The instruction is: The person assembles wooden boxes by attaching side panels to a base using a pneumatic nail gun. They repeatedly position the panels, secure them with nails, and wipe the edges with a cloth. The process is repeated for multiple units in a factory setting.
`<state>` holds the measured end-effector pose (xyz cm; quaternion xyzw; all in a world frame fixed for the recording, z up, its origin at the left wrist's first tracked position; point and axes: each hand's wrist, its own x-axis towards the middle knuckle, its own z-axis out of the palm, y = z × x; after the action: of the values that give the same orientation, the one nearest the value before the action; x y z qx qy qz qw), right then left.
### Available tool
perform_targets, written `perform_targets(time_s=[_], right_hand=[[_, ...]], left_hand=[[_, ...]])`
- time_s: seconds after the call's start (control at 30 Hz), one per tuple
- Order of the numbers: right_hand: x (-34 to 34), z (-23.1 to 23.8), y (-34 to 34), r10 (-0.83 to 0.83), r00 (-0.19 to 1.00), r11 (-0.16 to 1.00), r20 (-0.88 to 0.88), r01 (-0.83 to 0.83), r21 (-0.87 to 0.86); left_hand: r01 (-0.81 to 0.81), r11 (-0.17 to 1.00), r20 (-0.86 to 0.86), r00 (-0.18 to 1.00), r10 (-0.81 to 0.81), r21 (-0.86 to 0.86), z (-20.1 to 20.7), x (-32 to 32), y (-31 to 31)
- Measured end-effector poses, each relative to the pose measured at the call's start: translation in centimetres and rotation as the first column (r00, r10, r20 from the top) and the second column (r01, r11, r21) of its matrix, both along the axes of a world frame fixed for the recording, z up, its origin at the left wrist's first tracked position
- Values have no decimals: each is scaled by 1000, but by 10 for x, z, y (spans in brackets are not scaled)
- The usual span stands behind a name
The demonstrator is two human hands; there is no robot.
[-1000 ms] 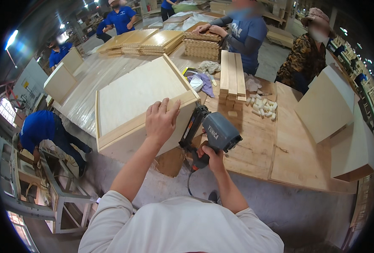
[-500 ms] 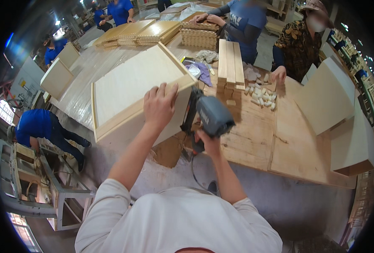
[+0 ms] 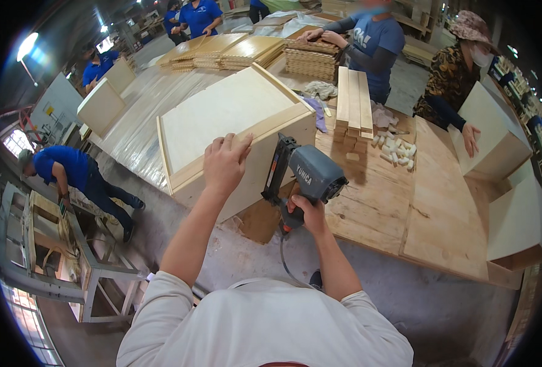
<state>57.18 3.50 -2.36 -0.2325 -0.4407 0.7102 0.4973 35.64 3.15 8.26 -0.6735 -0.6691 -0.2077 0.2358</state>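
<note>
A pale wooden box [image 3: 222,109] with a raised frame round its top panel rests at the table's near edge. My left hand [image 3: 223,164] grips the front frame strip, fingers laid over its upper face. In my right hand [image 3: 308,212] is a dark grey nail gun [image 3: 315,173], its fingers wrapped round the handle. The gun's black nose and magazine stand upright in front of the box's front side, near its right part; whether they touch it I cannot tell. A hose [image 3: 284,260] hangs from the handle.
Right of the box lie stacked wooden strips [image 3: 355,107], white cylindrical pieces [image 3: 398,151] and cloths [image 3: 320,90]. More pale boxes [image 3: 494,131] stand at the right, a co-worker's hand [image 3: 470,139] against one. Stacked panels [image 3: 246,52] lie at the back. At left, a person bends over a frame [image 3: 93,269].
The view has shifted, so the scene sits further right. Relative to the box, the nail gun and my left hand have moved left. The co-worker's hand at right has moved to a box.
</note>
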Motion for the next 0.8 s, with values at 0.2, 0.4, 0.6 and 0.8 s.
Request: perform_targets(time_s=[0.2,0.4,0.6,0.8], right_hand=[[-6,-7,1,9,999,1000,-36,-9,-3],[-12,0,5,15,991,998,-133,-6,66],[-8,13,30,-36,999,995,32,33,97],[-12,4,-1,47,995,999,90,-48,11]], left_hand=[[23,998,-28,999,-22,50,-1,2,1],[17,997,-65,998,-12,76,-2,4,3],[-70,993,23,997,73,-97,8,11,32],[-147,988,-212,965,154,48,1,-19,-20]])
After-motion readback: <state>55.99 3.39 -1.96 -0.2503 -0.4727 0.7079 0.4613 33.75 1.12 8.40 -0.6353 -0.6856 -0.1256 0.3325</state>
